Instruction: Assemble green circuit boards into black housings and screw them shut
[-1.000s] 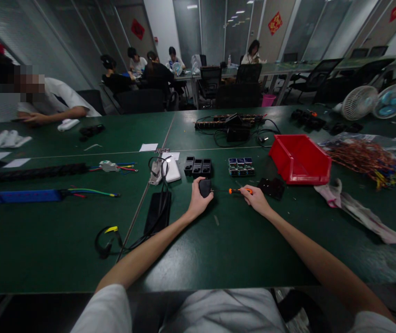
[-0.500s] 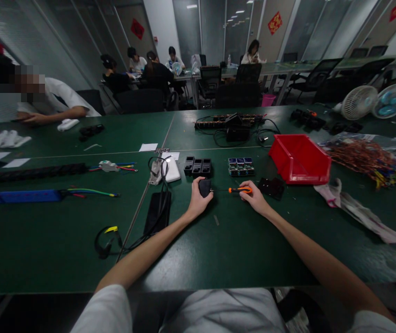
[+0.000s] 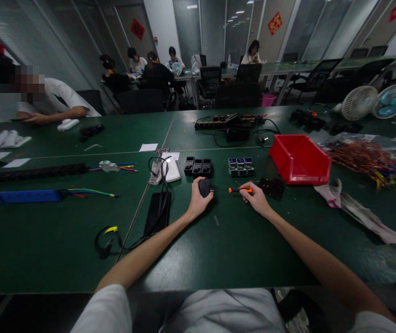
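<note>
Your small black box and screwdriver
The box sits in your left hand; the screwdriver, orange-and-black handled, lies nearly level in your right hand, its thin shaft directed at the box's side.

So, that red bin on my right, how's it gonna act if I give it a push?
The red bin will probably stay stiff: its straight walls look like moulded plastic. It's likely light for its size, given the thin-looking walls around its open top. Sitting broad and low on the green table, it should slide sooner than tip.
</note>
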`<state>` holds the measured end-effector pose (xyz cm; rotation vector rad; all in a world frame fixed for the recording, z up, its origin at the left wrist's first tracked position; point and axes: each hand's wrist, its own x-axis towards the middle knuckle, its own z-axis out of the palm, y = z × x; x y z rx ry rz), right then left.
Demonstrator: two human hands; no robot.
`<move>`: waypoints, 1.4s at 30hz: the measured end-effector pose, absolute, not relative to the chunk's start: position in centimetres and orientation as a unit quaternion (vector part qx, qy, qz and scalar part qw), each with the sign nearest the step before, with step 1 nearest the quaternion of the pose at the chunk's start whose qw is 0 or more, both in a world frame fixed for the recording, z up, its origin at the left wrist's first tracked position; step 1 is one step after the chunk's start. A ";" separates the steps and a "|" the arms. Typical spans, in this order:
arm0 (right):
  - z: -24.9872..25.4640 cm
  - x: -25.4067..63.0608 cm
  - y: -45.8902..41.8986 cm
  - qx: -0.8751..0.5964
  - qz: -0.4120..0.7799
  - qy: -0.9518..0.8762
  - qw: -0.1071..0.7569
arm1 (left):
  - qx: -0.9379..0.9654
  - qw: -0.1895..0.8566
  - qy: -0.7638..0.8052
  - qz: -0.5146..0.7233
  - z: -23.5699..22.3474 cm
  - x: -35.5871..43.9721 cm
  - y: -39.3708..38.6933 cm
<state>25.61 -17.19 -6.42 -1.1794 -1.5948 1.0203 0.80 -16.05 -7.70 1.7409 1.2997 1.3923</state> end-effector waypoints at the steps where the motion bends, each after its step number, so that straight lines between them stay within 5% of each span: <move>1: -6.4 25.6 -17.2 -0.477 0.410 -0.642 0.439 | 0.648 0.278 0.484 0.518 -7.7 0.8 -16.1; 19: -6.5 25.6 -17.0 -0.499 0.421 -0.648 0.392 | 0.646 0.276 0.485 0.521 -7.7 0.8 -16.1; 42: -6.7 25.6 -17.0 -0.475 0.398 -0.645 0.446 | 0.653 0.276 0.483 0.514 -7.8 0.7 -16.0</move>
